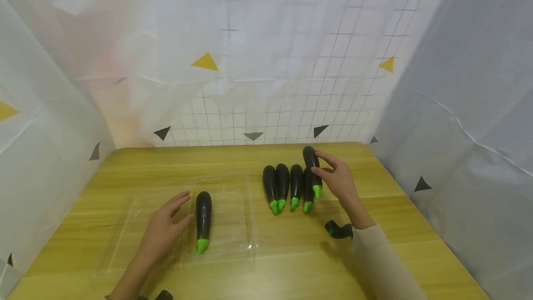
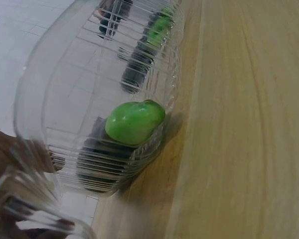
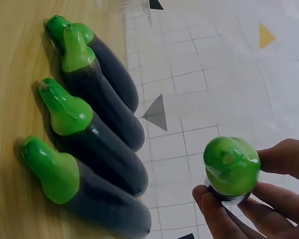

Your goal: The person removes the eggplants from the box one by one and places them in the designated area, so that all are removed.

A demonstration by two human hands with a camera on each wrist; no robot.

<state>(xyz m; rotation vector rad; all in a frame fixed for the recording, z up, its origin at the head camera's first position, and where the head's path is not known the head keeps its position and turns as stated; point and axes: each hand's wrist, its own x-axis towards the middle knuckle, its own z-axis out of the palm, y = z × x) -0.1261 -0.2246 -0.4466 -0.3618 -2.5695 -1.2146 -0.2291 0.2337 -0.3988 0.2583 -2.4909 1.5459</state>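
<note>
My right hand [image 1: 339, 182] pinches a dark purple eggplant [image 1: 310, 157] with a green stem end, held up over the right end of a row. Several similar eggplants [image 1: 296, 183] lie side by side in that row on the table; the right wrist view shows their green caps [image 3: 72, 112] close by. A single eggplant [image 1: 203, 214] lies in the right part of a clear plastic tray [image 1: 233, 219]. Beside it my left hand [image 1: 164, 228] hovers over the tray with fingers spread and nothing in its grasp. In the left wrist view the tray's wall partly covers the fingers.
The wooden table [image 1: 287, 253] carries the tray on the left and the row right of centre. White sheeting [image 1: 266, 105] with triangles and grid lines closes off the back and sides. A black wrist device [image 1: 339, 230] is by my right wrist.
</note>
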